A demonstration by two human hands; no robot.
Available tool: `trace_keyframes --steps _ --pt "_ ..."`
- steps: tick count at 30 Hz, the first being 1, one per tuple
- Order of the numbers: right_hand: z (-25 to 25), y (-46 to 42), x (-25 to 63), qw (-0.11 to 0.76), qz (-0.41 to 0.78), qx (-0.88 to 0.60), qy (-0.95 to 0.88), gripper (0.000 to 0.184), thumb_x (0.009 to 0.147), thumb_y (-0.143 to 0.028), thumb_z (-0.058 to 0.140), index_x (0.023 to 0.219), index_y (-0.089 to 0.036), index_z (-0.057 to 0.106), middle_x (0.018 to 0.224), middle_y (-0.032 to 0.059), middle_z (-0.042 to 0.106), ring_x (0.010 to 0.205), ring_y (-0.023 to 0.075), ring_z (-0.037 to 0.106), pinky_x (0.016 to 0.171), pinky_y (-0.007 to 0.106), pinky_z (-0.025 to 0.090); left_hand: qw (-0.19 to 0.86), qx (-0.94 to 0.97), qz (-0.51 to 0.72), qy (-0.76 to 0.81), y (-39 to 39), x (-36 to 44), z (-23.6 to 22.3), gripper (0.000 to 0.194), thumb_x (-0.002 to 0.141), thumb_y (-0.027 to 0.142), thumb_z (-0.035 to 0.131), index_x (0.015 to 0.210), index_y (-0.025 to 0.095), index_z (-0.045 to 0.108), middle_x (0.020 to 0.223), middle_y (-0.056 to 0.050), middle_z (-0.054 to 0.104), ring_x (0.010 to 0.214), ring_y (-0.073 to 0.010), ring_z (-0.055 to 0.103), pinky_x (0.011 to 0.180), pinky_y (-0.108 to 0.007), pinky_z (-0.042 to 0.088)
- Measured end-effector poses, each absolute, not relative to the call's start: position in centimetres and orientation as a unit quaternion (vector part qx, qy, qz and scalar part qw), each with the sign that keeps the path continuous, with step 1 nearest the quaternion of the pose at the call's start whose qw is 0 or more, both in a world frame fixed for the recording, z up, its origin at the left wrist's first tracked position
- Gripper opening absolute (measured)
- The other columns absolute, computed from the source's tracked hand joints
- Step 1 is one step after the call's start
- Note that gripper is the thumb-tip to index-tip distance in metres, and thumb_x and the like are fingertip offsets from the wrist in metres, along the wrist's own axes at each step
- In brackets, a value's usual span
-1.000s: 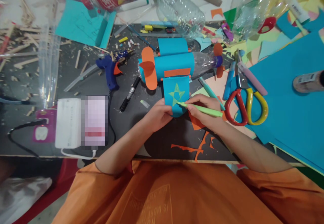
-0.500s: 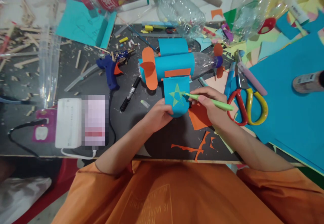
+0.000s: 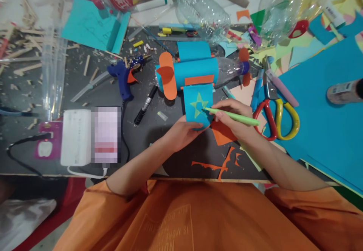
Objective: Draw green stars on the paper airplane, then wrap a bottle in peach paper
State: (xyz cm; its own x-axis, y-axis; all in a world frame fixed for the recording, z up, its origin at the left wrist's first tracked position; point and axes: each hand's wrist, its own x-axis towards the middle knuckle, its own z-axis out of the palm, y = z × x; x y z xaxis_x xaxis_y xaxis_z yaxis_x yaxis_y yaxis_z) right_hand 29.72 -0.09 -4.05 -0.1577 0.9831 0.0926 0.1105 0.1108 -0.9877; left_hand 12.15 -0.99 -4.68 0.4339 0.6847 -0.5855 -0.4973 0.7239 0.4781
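Note:
A toy plane (image 3: 195, 71) made from a plastic bottle wrapped in blue paper lies on the dark tabletop, with orange paper trim at both ends. Its near blue paper wing (image 3: 190, 92) bears a light green five-pointed star (image 3: 199, 105). My left hand (image 3: 184, 131) grips the wing's near end, thumb on top and fingers underneath, out of sight. In my right hand (image 3: 234, 116) is a light green marker (image 3: 241, 118), pinched like a pen, its tip at the star's inner right side. An orange paper piece (image 3: 222, 133) lies beneath that hand.
Scissors (image 3: 273, 118) lie to the right, by a large blue sheet (image 3: 320, 130). Leftward are a black marker (image 3: 146, 105), a blue glue gun (image 3: 123, 78), and a white box (image 3: 76, 137) beside a blurred-out phone (image 3: 106, 135). Clear plastic bottles (image 3: 202, 10) line the back. Orange scraps (image 3: 227, 164) lie near the front edge.
The marker tip has shifted slightly left and down on the star. My left thumb reaches further right across the wing's end, and the hand sits a little lower.

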Motion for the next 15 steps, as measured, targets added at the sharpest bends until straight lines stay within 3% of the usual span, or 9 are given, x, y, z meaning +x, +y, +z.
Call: trace_keyframes --steps 5,11,15 --pt "-3.72 0.22 29.68 0.429 0.464 -0.474 -0.613 0.025 0.086 -0.045 0.071 0.079 -0.022 0.067 0.07 0.0007 0.069 0.059 0.0129 0.062 0.053 0.026 0.052 0.835 0.127 0.359 0.396 -0.72 12.11 -4.77 0.048 0.06 0.006 0.072 0.104 0.022 0.07 0.087 0.002 0.076 0.091 -0.0189 0.07 0.093 -0.033 0.052" --pt "-3.89 0.14 29.61 0.414 0.443 -0.465 -0.645 0.011 0.085 -0.03 0.068 0.077 -0.022 0.068 0.066 -0.0008 0.068 0.056 0.0119 0.06 0.049 0.024 0.047 0.834 0.135 0.363 0.394 -0.67 12.05 -4.73 0.038 0.059 0.008 0.074 0.094 0.021 0.071 0.085 0.001 0.076 0.088 -0.018 0.071 0.093 -0.034 0.053" --pt "-4.22 0.08 29.59 0.414 0.442 -0.458 -0.651 0.014 0.087 -0.034 0.067 0.079 -0.022 0.069 0.068 -0.0001 0.069 0.057 0.0127 0.06 0.05 0.025 0.047 0.835 0.134 0.359 0.396 -0.64 12.03 -4.75 0.039 0.058 0.008 0.075 0.096 0.02 0.071 0.085 0.001 0.075 0.088 -0.0179 0.07 0.092 -0.033 0.052"
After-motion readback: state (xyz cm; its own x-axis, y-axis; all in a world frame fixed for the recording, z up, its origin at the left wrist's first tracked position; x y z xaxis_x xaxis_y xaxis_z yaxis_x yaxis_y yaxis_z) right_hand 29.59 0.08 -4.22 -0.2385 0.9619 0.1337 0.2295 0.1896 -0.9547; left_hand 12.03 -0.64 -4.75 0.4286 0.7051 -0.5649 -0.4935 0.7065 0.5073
